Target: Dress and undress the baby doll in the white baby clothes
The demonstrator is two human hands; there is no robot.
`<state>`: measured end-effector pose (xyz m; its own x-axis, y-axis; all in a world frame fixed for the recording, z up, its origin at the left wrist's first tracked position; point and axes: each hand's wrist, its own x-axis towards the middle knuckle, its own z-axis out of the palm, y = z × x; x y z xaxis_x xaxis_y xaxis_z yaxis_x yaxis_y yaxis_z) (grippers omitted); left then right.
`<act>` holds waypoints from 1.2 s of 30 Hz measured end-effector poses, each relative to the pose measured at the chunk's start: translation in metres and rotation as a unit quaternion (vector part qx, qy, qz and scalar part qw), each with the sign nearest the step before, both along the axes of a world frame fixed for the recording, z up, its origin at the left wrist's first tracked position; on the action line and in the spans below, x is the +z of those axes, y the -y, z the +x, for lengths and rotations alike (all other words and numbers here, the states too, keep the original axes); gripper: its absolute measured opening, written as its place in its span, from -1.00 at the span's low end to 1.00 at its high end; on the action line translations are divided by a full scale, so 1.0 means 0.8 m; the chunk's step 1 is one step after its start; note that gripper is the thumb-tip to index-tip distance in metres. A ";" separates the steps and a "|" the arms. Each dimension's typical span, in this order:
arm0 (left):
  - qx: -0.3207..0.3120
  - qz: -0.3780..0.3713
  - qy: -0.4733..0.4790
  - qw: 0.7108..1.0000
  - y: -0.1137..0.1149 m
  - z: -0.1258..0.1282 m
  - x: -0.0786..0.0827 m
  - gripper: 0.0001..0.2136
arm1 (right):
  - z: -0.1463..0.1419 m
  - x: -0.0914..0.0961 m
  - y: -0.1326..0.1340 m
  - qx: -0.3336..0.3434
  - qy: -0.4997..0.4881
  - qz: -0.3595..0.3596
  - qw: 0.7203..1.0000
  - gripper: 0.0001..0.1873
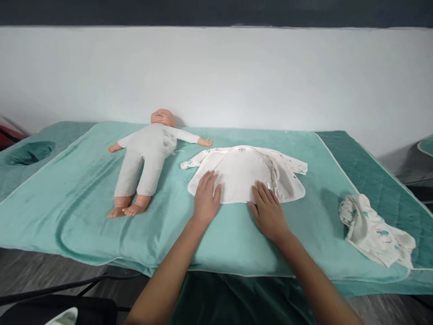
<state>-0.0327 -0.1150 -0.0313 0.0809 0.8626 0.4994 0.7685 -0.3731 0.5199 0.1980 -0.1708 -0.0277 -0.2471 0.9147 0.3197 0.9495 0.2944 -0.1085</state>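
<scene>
A white baby shirt (241,174) with patterned sleeves lies spread open on the green bed cover, its inside facing up and its neck toward the wall. My left hand (205,196) rests flat on its lower left part, fingers stretched out. On the lower right part, beside a small tag, my right hand (269,210) lies flat as well. To the left, a baby doll (145,149) with a white cloth body lies on its back, head by the wall and arms spread. One of its hands is close to the shirt's left sleeve.
A crumpled white patterned garment (379,230) lies near the bed's front right corner. The green bed (84,180) runs along a white wall (216,76) and has a round opening (30,153) at its left end. A black bag-like object (91,311) is below at the lower left.
</scene>
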 end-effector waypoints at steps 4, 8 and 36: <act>0.134 -0.060 0.117 0.982 -0.026 -0.037 -0.004 -0.52 | 0.001 -0.001 0.036 0.004 -0.002 0.014 1.000 -0.39; 0.129 -0.122 0.133 0.975 -0.067 -0.053 0.002 -0.40 | -0.005 -0.004 0.045 -0.012 -0.011 0.006 1.000 -0.39; 0.164 -0.011 0.080 0.983 -0.093 -0.075 0.002 -0.82 | 0.017 0.056 -0.105 0.149 -0.230 -0.144 0.951 -0.51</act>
<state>-0.0928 -0.0410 -0.0293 -0.2822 0.8395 0.4643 0.7534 -0.1057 0.6490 0.2114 -0.0870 0.0174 -0.4041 0.8916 0.2042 0.6605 0.4388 -0.6092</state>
